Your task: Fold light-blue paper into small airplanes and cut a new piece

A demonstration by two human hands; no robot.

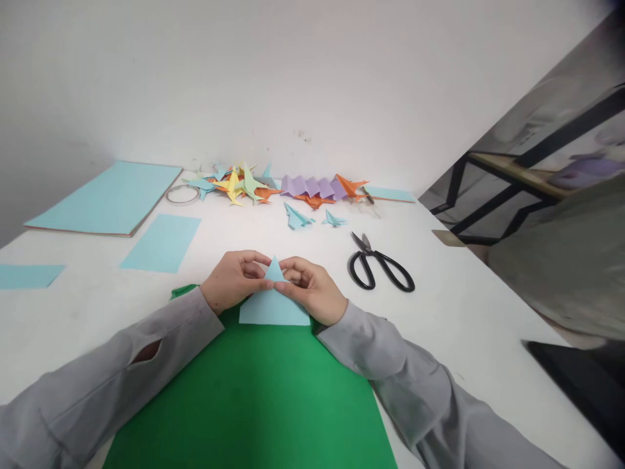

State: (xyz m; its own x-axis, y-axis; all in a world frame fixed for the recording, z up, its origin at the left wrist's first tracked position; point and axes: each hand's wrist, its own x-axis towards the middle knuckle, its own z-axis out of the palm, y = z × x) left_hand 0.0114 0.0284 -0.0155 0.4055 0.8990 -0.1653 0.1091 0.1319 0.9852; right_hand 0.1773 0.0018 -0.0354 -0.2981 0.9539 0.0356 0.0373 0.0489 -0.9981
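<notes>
A light blue sheet of paper [275, 309], folded to a point at its far end, is held between my two hands over a green cloth or mat [254, 384]. My left hand [237, 280] pinches its left side, thumb on top near the middle. On the right side, my right hand [312, 286] grips the paper the same way, the two thumbtips almost meeting. The fingertips behind the paper are partly hidden. Black-handled scissors [381, 260] lie with blades parted to the right of my right hand.
Light blue sheets [161, 243] and a larger blue stack [107, 198] lie on the left. Along the wall sit folded paper figures [234, 185], a pleated purple strip [312, 187] and a tape roll [182, 194]. Two small blue paper planes [297, 217] rest in front. A dark object [581, 378] stands right.
</notes>
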